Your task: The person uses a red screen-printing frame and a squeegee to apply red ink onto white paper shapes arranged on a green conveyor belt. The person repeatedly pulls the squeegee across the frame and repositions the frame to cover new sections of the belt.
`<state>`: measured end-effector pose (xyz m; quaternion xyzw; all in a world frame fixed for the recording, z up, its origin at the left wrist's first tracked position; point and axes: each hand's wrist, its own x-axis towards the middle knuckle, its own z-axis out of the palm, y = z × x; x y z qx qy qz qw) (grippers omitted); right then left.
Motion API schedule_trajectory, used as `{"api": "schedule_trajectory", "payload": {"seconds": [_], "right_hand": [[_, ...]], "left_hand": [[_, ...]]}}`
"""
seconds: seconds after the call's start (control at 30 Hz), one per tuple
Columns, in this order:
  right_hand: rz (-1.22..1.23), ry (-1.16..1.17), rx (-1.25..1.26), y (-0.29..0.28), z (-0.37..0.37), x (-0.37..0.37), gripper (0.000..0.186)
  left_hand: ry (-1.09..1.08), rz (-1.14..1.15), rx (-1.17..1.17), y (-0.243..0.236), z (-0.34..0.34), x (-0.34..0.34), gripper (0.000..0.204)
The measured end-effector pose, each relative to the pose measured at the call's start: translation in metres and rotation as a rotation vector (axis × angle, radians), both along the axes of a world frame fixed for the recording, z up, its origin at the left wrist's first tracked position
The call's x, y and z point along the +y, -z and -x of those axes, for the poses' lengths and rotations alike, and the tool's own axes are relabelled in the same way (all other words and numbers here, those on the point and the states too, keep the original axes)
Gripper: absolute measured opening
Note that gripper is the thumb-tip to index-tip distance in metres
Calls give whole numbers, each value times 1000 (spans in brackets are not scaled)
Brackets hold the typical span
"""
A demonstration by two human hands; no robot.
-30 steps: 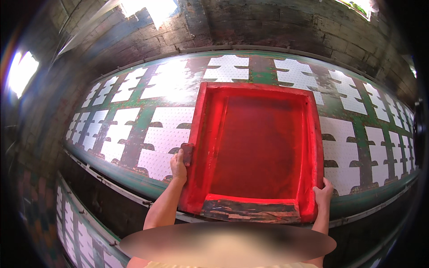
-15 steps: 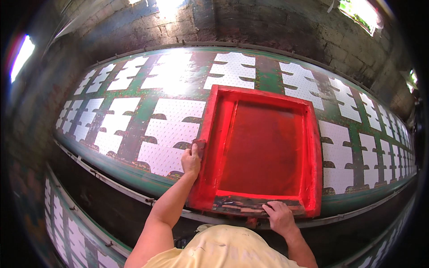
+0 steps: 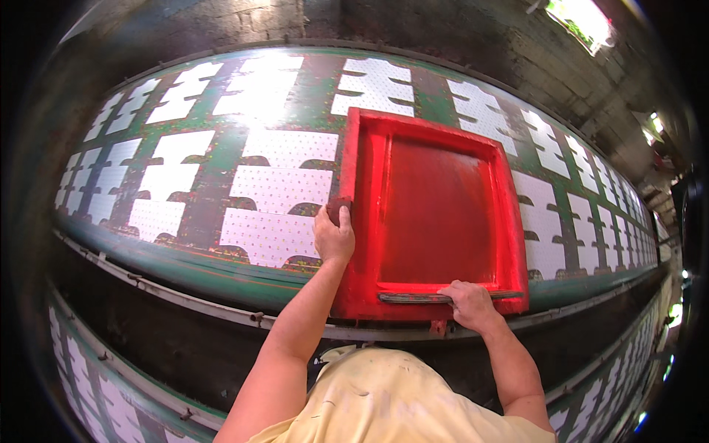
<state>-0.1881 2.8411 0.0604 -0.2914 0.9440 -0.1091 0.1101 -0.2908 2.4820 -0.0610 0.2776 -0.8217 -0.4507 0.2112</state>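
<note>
A red-stained screen printing frame [image 3: 436, 125] lies on the long table, its mesh [image 3: 436, 210] dark red with ink. Against the frame's left side, my left hand [image 3: 334, 235] is closed around a small dark block-like handle [image 3: 340, 209]. Along the near inner end of the frame runs a squeegee [image 3: 413, 298], seen nearly edge-on with ink on it. My right hand [image 3: 471, 304] grips its middle, fingers wrapped over the top. The squeegee's underside is hidden.
The green table [image 3: 199, 255] carries rows of white patterned fabric pieces [image 3: 273, 232] on both sides of the frame. A metal rail [image 3: 185, 303] follows its near edge. Another table with white pieces [image 3: 118, 395] stands at the lower left. A block wall [image 3: 473, 37] rises behind.
The squeegee has turned from showing its broad face to standing nearly edge-on, and my right hand has closed more fully over it. My left hand keeps its hold; the whole view has shifted.
</note>
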Motion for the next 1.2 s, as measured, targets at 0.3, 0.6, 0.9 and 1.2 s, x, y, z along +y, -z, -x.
{"api": "schedule_trajectory", "payload": {"seconds": [0.3,0.6,0.9,1.2], "right_hand": [[114,30,291,35,-23,-22,43],[75,54,369,57,95,-31,36],[-16,79,367,70,271,-35,38],[-24,53,448,80,425,-36,27]], "left_hand": [[35,-124,97,12,5,-4,61],[60,-183,130,20,4,-7,53],[59,-219,137,16,0,-7,44],[-6,-87,70,1,0,3,45]]}}
